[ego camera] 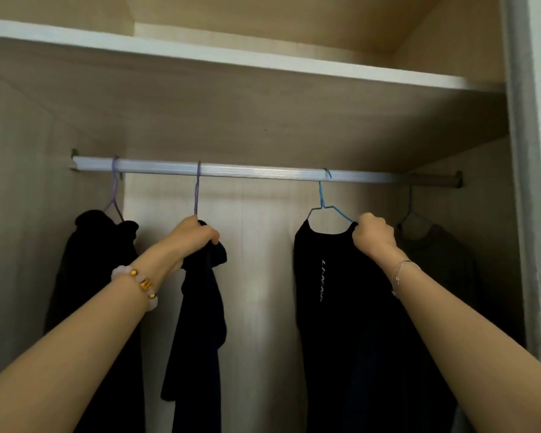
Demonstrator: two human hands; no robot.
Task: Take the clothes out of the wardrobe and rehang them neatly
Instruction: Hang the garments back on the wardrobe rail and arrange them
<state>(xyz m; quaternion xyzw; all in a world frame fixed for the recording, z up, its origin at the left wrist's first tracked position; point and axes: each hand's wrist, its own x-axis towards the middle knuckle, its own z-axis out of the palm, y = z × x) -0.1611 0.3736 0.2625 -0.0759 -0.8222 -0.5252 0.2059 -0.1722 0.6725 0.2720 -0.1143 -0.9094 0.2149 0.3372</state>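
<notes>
A silver rail [250, 171] spans the wardrobe. Several dark garments hang from it on wire hangers. My left hand [194, 234] grips the top of a dark navy garment [200, 323] that hangs bunched on a purple hanger [197, 189]. My right hand [374, 234] pinches the right shoulder of a black shirt [334, 307] with grey lettering, hung on a blue hanger [322, 198]. A black garment [94, 276] hangs at the far left on another purple hanger [114, 195]. A dark grey garment [444, 264] hangs in shadow at the far right.
A white-edged shelf [231, 62] runs above the rail. The wardrobe's right side panel [531, 214] stands close to my right arm. Pale wood back wall [263, 260] shows between the two middle garments.
</notes>
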